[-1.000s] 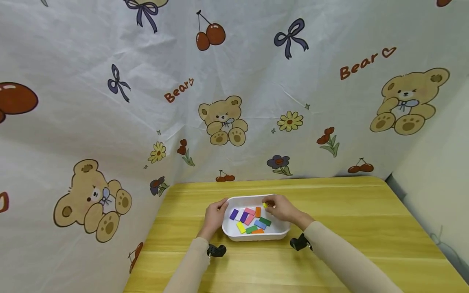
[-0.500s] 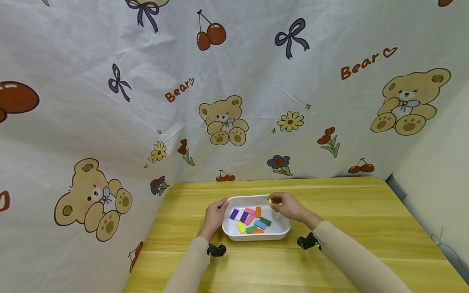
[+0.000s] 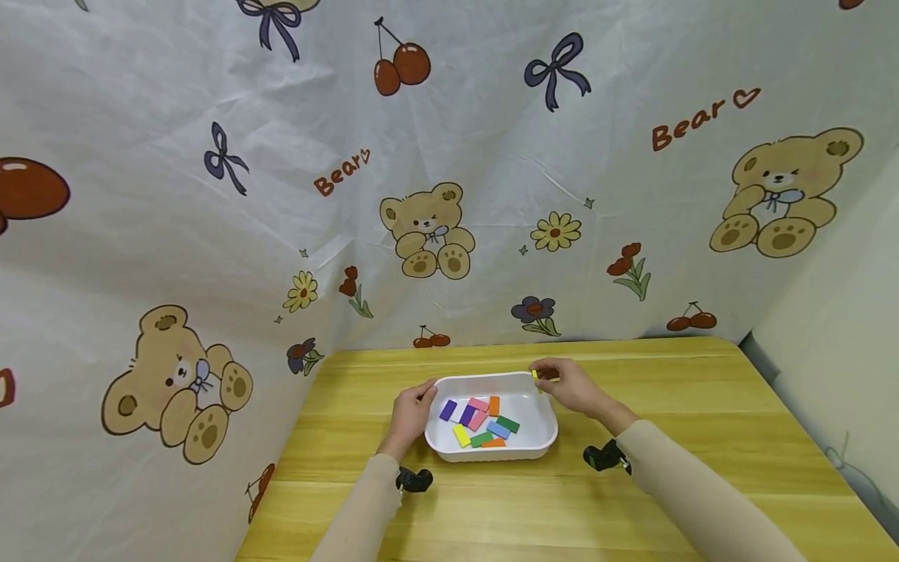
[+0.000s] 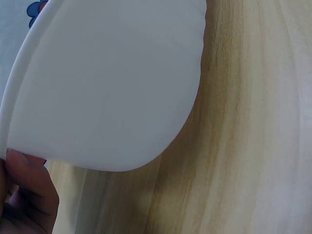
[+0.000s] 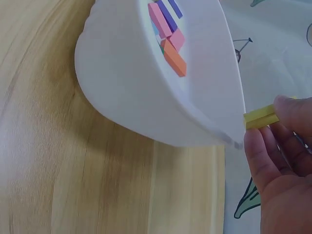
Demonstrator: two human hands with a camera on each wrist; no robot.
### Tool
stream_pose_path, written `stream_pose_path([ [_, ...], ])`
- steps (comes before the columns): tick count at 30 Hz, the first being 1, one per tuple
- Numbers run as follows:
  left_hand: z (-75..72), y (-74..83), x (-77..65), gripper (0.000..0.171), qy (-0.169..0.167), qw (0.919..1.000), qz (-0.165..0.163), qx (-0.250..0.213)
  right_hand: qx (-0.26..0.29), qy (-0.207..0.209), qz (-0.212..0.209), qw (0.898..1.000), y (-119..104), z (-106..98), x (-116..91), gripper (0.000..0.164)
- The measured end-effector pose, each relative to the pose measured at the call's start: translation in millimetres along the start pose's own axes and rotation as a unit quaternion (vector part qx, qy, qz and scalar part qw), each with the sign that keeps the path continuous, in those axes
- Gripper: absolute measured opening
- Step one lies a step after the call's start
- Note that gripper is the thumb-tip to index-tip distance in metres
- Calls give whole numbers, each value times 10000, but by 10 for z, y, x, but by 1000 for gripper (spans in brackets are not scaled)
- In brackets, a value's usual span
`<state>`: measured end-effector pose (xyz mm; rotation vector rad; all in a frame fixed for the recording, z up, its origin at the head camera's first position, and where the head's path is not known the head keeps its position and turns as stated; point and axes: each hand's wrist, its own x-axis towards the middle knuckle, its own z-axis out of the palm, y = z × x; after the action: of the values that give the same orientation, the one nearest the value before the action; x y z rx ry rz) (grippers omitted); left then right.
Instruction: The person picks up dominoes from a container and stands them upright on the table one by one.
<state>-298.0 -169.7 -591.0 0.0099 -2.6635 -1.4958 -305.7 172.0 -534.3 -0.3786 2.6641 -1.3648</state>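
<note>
A white plastic tray (image 3: 449,453) stands on the table with several small flat blocks in it: purple (image 3: 448,410), orange (image 3: 495,406), yellow (image 3: 460,435), plus pink, green and blue ones. My left hand (image 3: 407,417) grips the tray's left rim, and in the left wrist view its bent finger (image 4: 31,178) shows right at the rim. Between thumb and fingers, my right hand (image 3: 576,390) pinches a yellow block (image 5: 260,117). It holds this block at the tray's back right corner, overlapping the rim in the head view.
The tray sits on a wood-grain table (image 3: 667,453). Behind it hangs a white cloth (image 3: 492,289) printed with bears and flowers. A pale wall (image 3: 843,351) is on the right, with a thin cable (image 3: 853,468) beside the table's right edge.
My right hand, pinching the yellow block, has moved right and slightly back, from over the tray to its back right corner. The left hand and the tray have stayed put.
</note>
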Motion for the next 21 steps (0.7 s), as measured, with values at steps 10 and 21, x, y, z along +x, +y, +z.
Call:
stream_pose_path([
  [10, -25, 34, -3, 36, -93, 9999, -77, 28, 50, 223, 116, 9997, 94, -62, -66, 30],
  [21, -9, 14, 10, 35, -13, 9998, 10, 191, 194, 208, 279, 9992, 239, -138, -88, 32],
])
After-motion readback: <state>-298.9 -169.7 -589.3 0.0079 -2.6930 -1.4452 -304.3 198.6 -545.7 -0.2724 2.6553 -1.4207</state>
